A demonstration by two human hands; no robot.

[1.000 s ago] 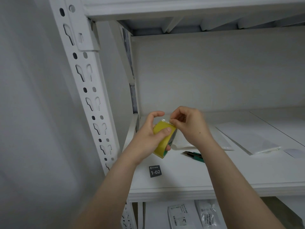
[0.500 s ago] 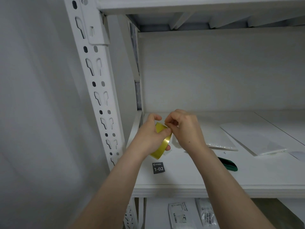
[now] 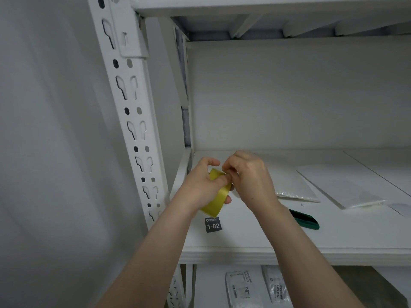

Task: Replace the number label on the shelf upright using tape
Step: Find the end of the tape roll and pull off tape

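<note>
Step in hand: freeing tape end. Left hand (image 3: pixel 201 185) grip wraps yellow tape roll (image 3: pixel 216 193) above shelf (image 3: pixel 244 238); right hand (image 3: pixel 249 176) fingertips pinch at roll's top edge. Label 1-02 (image 3: pixel 213 224) lies on shelf below roll. Next, likely: pull strip, cut, fix label to upright (image 3: pixel 131 107).

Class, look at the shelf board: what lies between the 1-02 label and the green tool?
In the head view, only the person's right forearm crosses between the 1-02 label and the green tool; the shelf board showing there is bare.
</note>
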